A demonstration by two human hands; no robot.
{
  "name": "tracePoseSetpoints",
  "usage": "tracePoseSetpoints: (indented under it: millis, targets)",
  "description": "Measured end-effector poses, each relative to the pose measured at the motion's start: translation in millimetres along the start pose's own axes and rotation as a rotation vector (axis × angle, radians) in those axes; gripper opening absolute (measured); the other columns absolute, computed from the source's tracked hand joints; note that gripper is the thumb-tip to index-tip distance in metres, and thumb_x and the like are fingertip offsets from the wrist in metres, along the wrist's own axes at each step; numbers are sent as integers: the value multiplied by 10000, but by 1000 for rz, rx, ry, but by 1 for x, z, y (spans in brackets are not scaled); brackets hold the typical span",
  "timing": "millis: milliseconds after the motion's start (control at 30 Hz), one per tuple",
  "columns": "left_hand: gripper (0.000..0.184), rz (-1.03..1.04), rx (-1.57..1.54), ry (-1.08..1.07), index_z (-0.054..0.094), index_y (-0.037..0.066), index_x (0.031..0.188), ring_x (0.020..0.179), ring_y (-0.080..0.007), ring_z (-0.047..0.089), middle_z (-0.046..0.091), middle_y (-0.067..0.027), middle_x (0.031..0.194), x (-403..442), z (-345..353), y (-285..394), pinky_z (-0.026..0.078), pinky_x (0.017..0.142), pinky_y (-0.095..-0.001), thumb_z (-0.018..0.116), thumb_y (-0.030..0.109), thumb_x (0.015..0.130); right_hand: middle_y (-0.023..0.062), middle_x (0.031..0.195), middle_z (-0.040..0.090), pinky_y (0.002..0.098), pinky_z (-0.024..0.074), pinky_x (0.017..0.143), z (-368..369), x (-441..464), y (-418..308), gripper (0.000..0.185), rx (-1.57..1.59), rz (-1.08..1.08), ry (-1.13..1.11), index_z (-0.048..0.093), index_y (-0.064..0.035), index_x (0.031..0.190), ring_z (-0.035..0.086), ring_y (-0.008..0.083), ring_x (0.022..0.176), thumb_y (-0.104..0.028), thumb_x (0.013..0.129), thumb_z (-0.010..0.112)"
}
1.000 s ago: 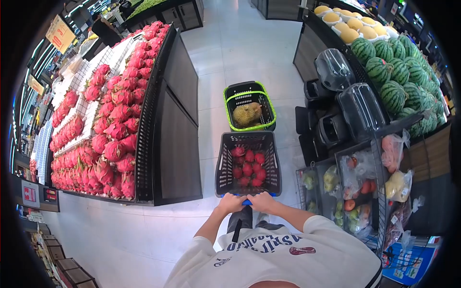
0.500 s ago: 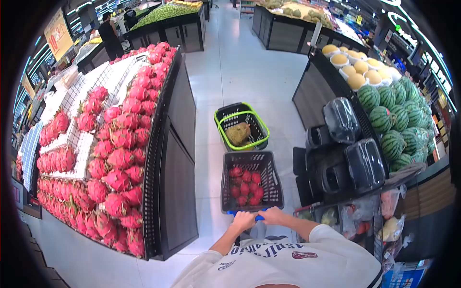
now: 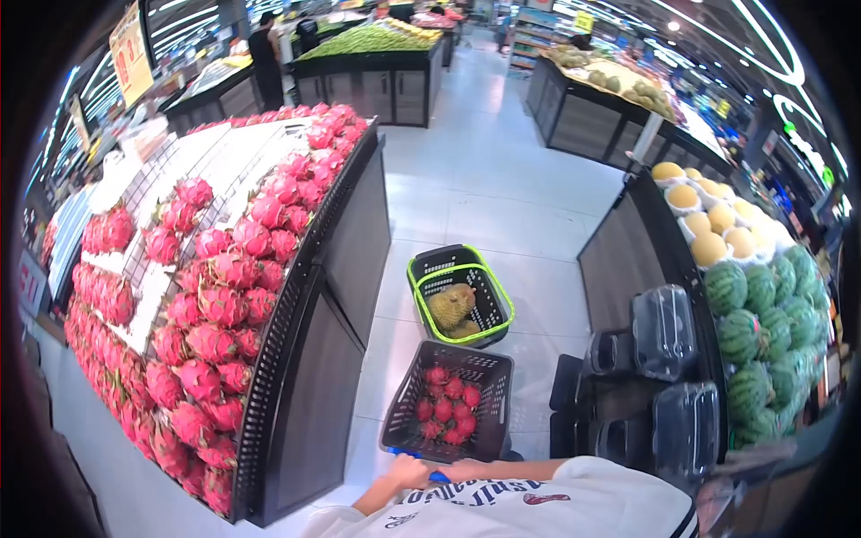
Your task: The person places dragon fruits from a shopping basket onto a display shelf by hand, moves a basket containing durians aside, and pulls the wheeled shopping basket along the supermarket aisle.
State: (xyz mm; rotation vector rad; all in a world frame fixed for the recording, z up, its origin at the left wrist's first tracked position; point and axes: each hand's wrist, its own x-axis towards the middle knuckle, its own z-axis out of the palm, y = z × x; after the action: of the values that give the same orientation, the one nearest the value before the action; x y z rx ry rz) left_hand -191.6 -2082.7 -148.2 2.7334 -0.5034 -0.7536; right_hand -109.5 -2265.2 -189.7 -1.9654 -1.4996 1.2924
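Head view: left hand (image 3: 408,471) and right hand (image 3: 463,471) are gripping the handle (image 3: 439,477) behind the basket (image 3: 471,359), with uneven pushing risking contact with the stand (image 3: 300,426) left of it.

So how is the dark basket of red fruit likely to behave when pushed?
The dark basket is probably stiff, since its perforated walls stand straight. With several red fruits lying low inside, it likely carries some weight and may resist tipping. Those fruits look rounded, so they could roll if jolted.
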Motion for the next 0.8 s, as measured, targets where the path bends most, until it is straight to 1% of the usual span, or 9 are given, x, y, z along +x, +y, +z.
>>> tracePoseSetpoints:
  millis: [100,200,267,333,367,500,600,633,800]
  targets:
    - [317,-66,-133,-13,682,172,996,784,-324,681,695,-142,815,8,3,2,527,657,-441,605,373,763,265,842,643,508,505,744,-69,-8,-9,581,-178,-312,-199,583,-52,1040,634,418,819,-575,949,347]
    - [324,-142,-180,83,675,161,997,811,-315,679,694,-142,834,26,7,35,522,657,-444,607,364,753,202,945,664,469,501,779,-127,0,7,570,-237,-368,-357,659,-46,1000,633,385,903,-540,946,380]
    - [312,-147,-205,-65,664,154,996,833,-306,678,696,-133,857,35,-8,64,517,657,-448,601,342,755,169,939,674,442,506,779,-141,13,38,484,-28,-466,-174,661,-58,1004,638,356,916,-481,943,433]
    - [285,-195,-218,-125,654,159,977,805,-303,681,700,-112,856,43,-28,74,511,655,-444,600,329,754,140,974,666,426,511,783,-200,-4,29,349,78,-208,-209,635,-99,1033,641,332,898,-396,948,470]
    - [270,-245,-247,-155,651,160,961,779,-296,682,697,-103,831,46,-35,78,509,635,-443,600,321,751,138,943,668,421,514,785,-191,7,65,306,52,-317,23,636,-99,1016,644,320,888,-353,948,479]
    - [221,-233,-312,-71,646,160,902,652,-260,676,673,-68,716,39,2,87,496,540,-431,599,291,730,100,837,683,338,537,684,-188,11,168,189,271,-84,404,659,-45,965,672,201,737,-131,888,509]
    - [173,-209,-248,121,627,134,828,559,-228,650,638,-45,627,38,14,86,477,464,-395,603,259,711,62,750,666,297,524,616,-196,-2,241,190,422,223,510,662,-54,970,628,119,646,-111,920,488]
    - [151,-209,-236,198,611,126,794,535,-221,640,628,-37,609,41,14,87,470,447,-374,607,245,701,53,725,657,296,512,604,-192,-5,277,202,461,177,621,662,-58,977,617,120,633,-127,929,478]
    - [141,-243,-250,241,570,123,730,499,-194,618,591,-8,572,42,23,98,459,426,-337,634,231,666,154,802,684,380,508,675,-234,5,413,302,-21,598,897,671,-40,949,671,271,747,-296,924,512]
